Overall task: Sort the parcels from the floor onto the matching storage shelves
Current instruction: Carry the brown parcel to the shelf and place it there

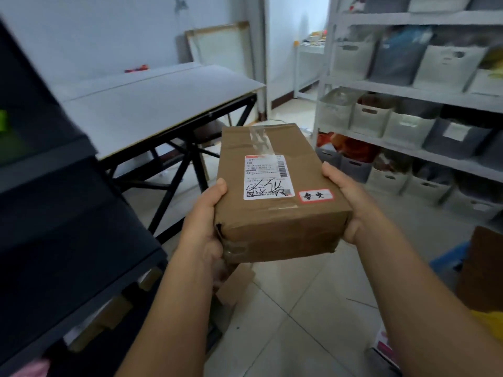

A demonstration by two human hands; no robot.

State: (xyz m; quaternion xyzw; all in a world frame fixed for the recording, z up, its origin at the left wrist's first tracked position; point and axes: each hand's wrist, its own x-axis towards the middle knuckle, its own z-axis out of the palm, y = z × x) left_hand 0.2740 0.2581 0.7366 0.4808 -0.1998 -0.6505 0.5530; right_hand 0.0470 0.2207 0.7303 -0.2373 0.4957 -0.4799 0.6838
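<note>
I hold a brown cardboard parcel (275, 219) level in front of me, above the tiled floor. It carries a white shipping label with black handwriting and a small red-bordered sticker near its right edge. My left hand (204, 224) grips its left side, thumb on top. My right hand (351, 202) grips its right side, thumb along the top edge. A dark storage shelf (68, 213) stands close at the left, with cardboard parcels on its lower levels. A white shelf rack (408, 91) filled with white and grey bins stands at the right.
A grey-topped table (152, 104) on black legs stands ahead to the left. Another cardboard parcel (236, 284) lies on the floor below my hands. A brown box (481, 268) and a blue item (449, 257) sit at the right edge. A framed panel (220, 44) leans on the far wall.
</note>
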